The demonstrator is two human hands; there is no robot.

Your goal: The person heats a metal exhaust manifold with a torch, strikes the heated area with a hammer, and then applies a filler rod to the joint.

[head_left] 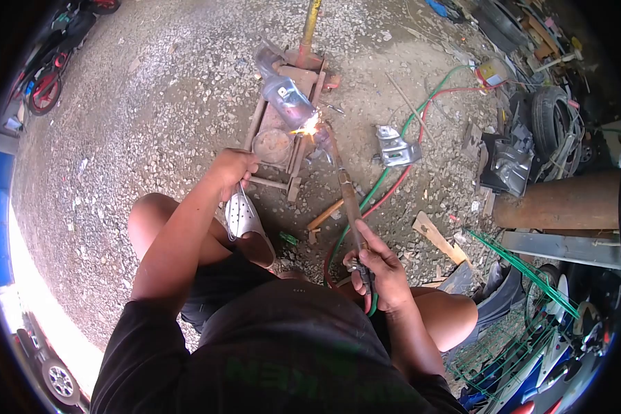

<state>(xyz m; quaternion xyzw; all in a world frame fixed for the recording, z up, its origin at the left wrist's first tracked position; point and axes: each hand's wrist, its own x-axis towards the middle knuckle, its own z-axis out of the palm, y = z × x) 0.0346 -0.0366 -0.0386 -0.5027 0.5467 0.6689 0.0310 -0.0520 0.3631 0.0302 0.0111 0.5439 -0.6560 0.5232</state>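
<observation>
My right hand (383, 270) is wrapped around a gas torch (350, 195), whose long tube points up and away from me. A bright flame with sparks (309, 125) glows at its far end, against the lower end of a silvery exhaust part (288, 101). That part lies tilted on a rusty floor jack (255, 124) with a yellow handle (312, 21). My left hand (236, 171) is closed in a pinch on a thin metal wire (235, 210), which hangs in a loop below the fingers. Beside this hand is the jack's round saddle (272, 147).
Green and red hoses (400, 165) run over the gravel to the right. A bent metal shield (397, 146) lies by them, and a wooden-handled tool (325, 214) nearer me. A rusty cylinder (559, 205), a tyre (550, 123) and scrap crowd the right side.
</observation>
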